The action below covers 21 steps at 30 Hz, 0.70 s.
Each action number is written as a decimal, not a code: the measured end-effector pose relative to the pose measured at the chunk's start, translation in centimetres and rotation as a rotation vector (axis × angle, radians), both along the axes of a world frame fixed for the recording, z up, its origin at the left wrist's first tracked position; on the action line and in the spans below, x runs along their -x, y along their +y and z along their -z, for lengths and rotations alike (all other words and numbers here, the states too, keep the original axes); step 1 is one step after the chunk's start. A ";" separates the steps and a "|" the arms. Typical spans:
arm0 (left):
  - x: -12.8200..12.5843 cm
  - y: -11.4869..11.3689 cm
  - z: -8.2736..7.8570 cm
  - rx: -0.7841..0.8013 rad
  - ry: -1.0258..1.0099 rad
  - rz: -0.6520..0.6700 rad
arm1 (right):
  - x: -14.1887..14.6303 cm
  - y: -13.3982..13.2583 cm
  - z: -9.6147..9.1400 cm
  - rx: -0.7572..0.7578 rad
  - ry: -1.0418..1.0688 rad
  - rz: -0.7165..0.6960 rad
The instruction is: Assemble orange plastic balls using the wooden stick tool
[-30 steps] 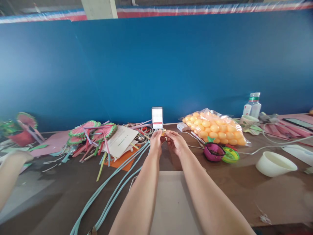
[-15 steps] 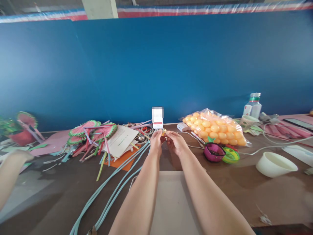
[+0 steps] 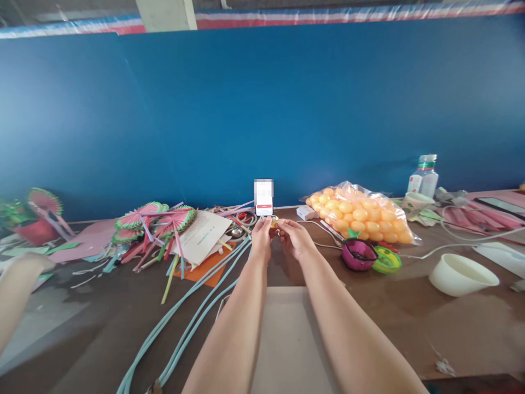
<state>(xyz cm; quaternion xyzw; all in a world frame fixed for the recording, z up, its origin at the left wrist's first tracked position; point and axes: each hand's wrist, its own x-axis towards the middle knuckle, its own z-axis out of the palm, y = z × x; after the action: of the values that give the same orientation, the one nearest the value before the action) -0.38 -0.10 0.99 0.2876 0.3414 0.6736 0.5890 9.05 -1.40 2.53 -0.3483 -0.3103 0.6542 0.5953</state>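
Note:
My left hand and my right hand meet at the middle of the table, fingers closed in a pinch. Between their fingertips is a small yellowish, shiny piece; its kind is too small to make out, and the fingers cover much of it. Just beyond the hands a phone stands upright with a lit white screen. Below my forearms lies a flat grey-beige board.
Left are pink-green paper fans, papers and pale blue tubes. Right are a bag of orange balls, a purple basket, a white bowl and bottles. Another person's arm reaches in at far left.

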 end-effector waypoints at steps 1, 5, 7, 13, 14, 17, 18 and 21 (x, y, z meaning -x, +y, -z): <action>0.0 0.0 0.1 -0.003 0.003 0.000 | 0.0 0.0 0.0 0.005 0.001 0.000; 0.1 0.1 0.1 -0.014 0.013 -0.001 | 0.1 0.0 -0.1 -0.005 0.000 0.009; 0.1 0.1 0.1 -0.014 0.011 -0.002 | 0.1 -0.1 -0.1 -0.023 0.002 0.017; 0.0 -0.1 0.0 -0.021 0.009 -0.010 | 0.1 -0.1 -0.3 -0.030 -0.004 0.010; 0.0 -0.1 -0.1 -0.020 0.009 -0.011 | 0.1 -0.1 -0.3 -0.030 -0.008 0.010; 0.0 -0.1 -0.1 -0.012 0.009 -0.015 | 0.1 -0.1 -0.3 -0.035 -0.026 0.017; 0.0 -0.2 -0.2 -0.012 0.009 -0.018 | 0.2 -0.1 -0.3 -0.036 -0.028 0.021; 0.0 -0.2 -0.2 -0.020 0.016 -0.023 | 0.2 0.0 -0.2 -0.036 -0.020 0.023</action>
<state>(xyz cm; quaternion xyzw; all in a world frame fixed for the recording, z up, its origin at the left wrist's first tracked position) -0.33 -0.32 1.20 0.2949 0.3425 0.6815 0.5756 8.81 -1.44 2.73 -0.3477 -0.3237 0.6381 0.6060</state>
